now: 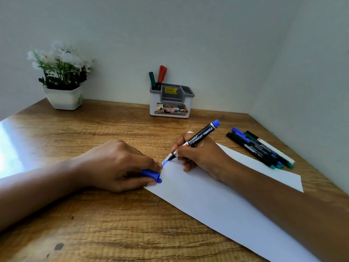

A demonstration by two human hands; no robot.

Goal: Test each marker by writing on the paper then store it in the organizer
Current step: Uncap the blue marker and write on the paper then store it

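My right hand [198, 154] grips a black permanent marker with a blue end [203, 136], its tip touching the white paper [217, 201] beside a short blue scribble [164, 163]. The fingers of my left hand [120, 165] are closed around the marker's blue cap [151, 175], and the hand rests on the paper's left edge. The white and grey organizer [171, 103] stands at the back by the wall, holding a green marker [152, 80] and two red markers [162, 74] in its left compartment.
Several loose markers [262, 146] lie in a bunch on the wooden table [94, 224] to the right of the paper, close to the right wall. A white pot of white flowers [63, 86] stands at the back left. Walls close off the back and right.
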